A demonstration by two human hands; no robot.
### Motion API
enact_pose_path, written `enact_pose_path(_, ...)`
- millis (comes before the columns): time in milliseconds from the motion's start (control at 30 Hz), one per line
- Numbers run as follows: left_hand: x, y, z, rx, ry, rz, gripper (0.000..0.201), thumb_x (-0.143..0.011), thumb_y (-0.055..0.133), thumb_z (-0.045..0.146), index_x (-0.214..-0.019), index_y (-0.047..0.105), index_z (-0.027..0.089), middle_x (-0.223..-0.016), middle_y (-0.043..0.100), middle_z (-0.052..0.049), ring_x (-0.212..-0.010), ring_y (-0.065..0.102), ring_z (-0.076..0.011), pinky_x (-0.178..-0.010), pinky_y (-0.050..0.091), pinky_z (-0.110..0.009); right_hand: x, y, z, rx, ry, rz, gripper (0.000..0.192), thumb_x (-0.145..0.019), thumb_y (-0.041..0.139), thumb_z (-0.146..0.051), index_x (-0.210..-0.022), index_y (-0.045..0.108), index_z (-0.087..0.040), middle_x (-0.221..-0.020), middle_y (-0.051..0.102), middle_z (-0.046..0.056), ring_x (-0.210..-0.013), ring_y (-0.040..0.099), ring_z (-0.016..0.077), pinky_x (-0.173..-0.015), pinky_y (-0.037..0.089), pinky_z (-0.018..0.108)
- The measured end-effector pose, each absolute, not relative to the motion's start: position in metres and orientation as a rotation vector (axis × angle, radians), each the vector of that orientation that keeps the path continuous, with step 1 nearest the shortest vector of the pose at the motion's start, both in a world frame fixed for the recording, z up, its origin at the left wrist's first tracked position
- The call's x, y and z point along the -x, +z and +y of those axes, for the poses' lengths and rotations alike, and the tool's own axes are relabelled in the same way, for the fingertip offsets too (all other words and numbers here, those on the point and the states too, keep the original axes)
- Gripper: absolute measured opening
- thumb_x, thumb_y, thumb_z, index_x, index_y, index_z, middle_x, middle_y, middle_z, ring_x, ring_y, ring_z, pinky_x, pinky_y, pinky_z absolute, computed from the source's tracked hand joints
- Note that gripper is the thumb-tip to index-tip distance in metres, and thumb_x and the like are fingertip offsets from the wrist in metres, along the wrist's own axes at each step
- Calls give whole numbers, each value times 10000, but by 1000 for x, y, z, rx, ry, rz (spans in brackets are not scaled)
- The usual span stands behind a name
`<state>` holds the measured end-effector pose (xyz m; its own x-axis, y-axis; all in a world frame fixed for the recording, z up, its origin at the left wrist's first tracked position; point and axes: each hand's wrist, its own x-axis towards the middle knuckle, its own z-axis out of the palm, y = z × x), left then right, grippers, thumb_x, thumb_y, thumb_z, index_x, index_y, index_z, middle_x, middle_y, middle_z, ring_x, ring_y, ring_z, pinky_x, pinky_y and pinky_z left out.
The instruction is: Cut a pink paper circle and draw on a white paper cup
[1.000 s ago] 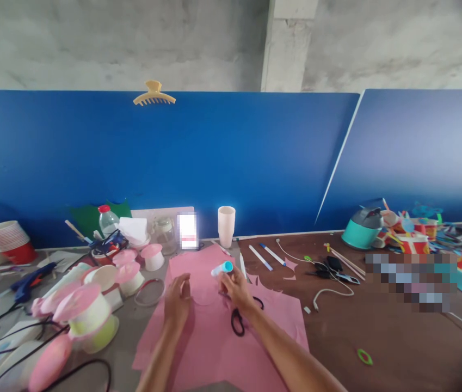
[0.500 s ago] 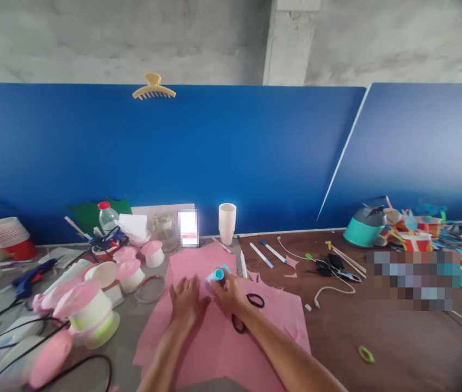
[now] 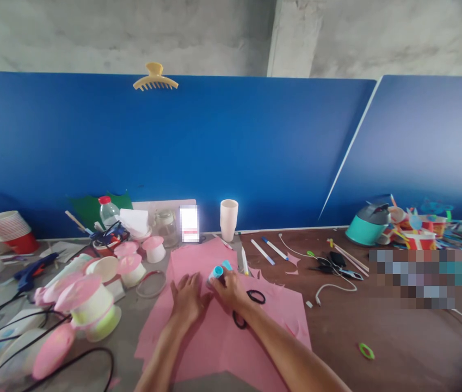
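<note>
On the pink paper sheet (image 3: 222, 337), near its far middle part, the right hand (image 3: 231, 287) grasps a glue stick with a turquoise cap (image 3: 216, 272); the fingers are curled around its body and the capped end points away from the person and a little to the left. Just beside it, on the left, the left hand (image 3: 188, 296) lies flat on the sheet with the fingers spread and released, pressing the paper down.

I judge that the step in hand is work with the glue on this sheet, with the left hand keeping the paper from sliding. If glue should go on the paper, the next move calls for the cap to come off, and for the flat hand to stay firm while the stick is moved.

Black scissors (image 3: 247, 307) lie on the sheet directly behind the right wrist, and the forearm covers part of them. Whether the cap is fully closed I cannot tell, because the fingers hide the lower part of the stick. Any pencil line on the paper under the hands is not possible to see. The near edge of the sheet is cut off by both forearms.
</note>
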<state>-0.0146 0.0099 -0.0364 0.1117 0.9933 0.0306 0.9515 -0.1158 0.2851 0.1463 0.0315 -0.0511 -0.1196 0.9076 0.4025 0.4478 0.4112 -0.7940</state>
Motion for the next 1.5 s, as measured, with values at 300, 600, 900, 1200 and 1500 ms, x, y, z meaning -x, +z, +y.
enact_pose_path(300, 17, -52, 17, -2169, 499, 2037, 468, -952, 346, 141, -1297, 645, 244, -1412, 643, -77, -1387, 479, -295, -1202, 121, -645, -149, -51, 35, 1240, 459, -1798, 153, -897, 563, -244, -747, 541, -234, -571, 597, -17, -535, 571, 170, -567, 418, 283)
enact_pose_path(600, 17, -54, 19, -2178, 524, 2041, 420, -967, 386, 200, -1255, 670, 313, -1408, 648, -45, -1374, 482, -307, -1186, 148, -657, -148, -50, 35, 1257, 309, -1857, 157, -865, 564, -221, -715, 522, -240, -554, 597, -21, -554, 571, 174, -649, 433, 293)
enact_pose_path(900, 17, -49, 18, -2151, 452, 2008, 448, -942, 398, 187, -1319, 627, 264, -1453, 610, -63, -1408, 433, -320, -1175, 117, -687, -150, -46, 33, 1285, 305, -1876, 179, -864, 559, -241, -686, 563, -220, -531, 549, -29, -555, 547, 169, -769, 451, 323)
enact_pose_path(1200, 15, -43, 14, -2151, 454, 2011, 456, -934, 398, 180, -1313, 633, 274, -1454, 608, -64, -1407, 441, -311, -1173, 133, -692, -159, -29, 29, 1262, 574, -1741, 299, -883, 554, -286, -593, 583, -219, -506, 580, -10, -547, 590, 165, -584, 463, 254)
enact_pose_path(1500, 14, -43, 14, -2146, 456, 2008, 457, -919, 419, 150, -1279, 645, 317, -1448, 612, -46, -1400, 452, -309, -1174, 153, -695, -168, -33, 38, 1302, 587, -1510, 414, -961, 394, -434, -626, 524, -229, -532, 558, 3, -514, 543, 156, -514, 430, 251)
